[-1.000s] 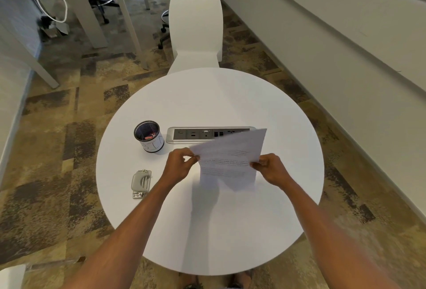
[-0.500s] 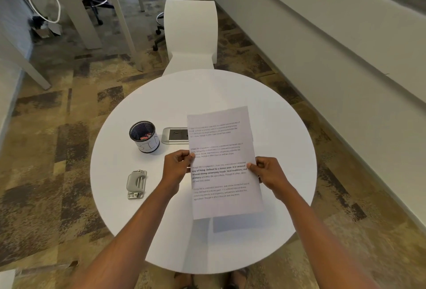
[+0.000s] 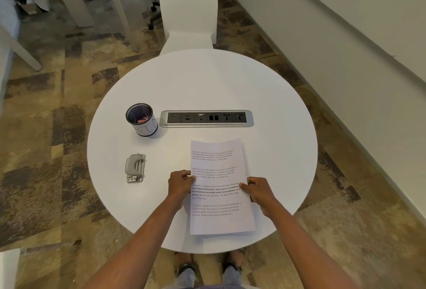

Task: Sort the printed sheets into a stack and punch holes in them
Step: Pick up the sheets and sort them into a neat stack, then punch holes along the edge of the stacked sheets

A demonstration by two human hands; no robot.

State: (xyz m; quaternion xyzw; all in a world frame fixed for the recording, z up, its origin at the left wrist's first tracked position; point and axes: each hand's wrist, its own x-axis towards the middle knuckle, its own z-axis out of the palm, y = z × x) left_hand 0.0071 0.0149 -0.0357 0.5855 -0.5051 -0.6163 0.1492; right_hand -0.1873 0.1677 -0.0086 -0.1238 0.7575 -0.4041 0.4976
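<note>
Printed sheets [image 3: 220, 187] pinched by left hand [image 3: 181, 184] and right hand [image 3: 258, 190], round white table [image 3: 207, 81], patterned carpet [image 3: 46, 139]

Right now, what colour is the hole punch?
Grey metal; the punch shows best in the head view.

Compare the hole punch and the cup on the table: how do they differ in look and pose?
The hole punch is grey metal, flat and low; the cup is a round, upright cylinder, white outside and dark inside. The punch sits nearer the person, the cup farther. Both rest untouched on the white table.
</note>
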